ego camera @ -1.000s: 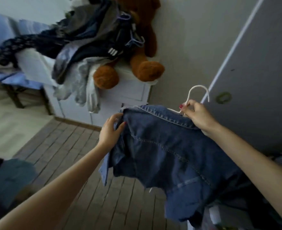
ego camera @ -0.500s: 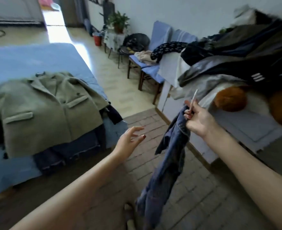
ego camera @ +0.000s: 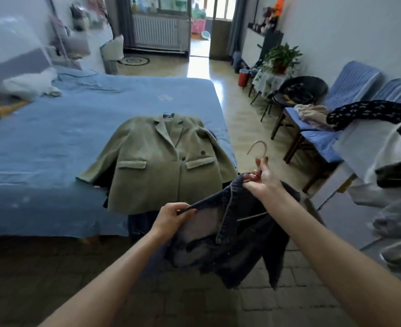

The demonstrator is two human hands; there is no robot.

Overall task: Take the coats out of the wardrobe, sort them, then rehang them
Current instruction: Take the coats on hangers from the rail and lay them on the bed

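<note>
1. Our right hand (ego camera: pixel 264 179) grips the pale wire hanger (ego camera: pixel 258 147) and the dark blue denim jacket (ego camera: pixel 239 234).
2. Our left hand (ego camera: pixel 171 218) pinches the jacket's edge.
3. The jacket hangs just before the blue-covered bed (ego camera: pixel 53 142), near the olive-green wool blazer (ego camera: pixel 161 161) lying on it.

Bed (ego camera: pixel 53 142) left bare; green coat (ego camera: pixel 161 161) blocks corner.

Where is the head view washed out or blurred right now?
Head view: glare from the doorway streaks the floor beyond the bed; left edge near the pillow smeared; denim jacket and both hands stay legible; wide-angle bending at the edges.
</note>
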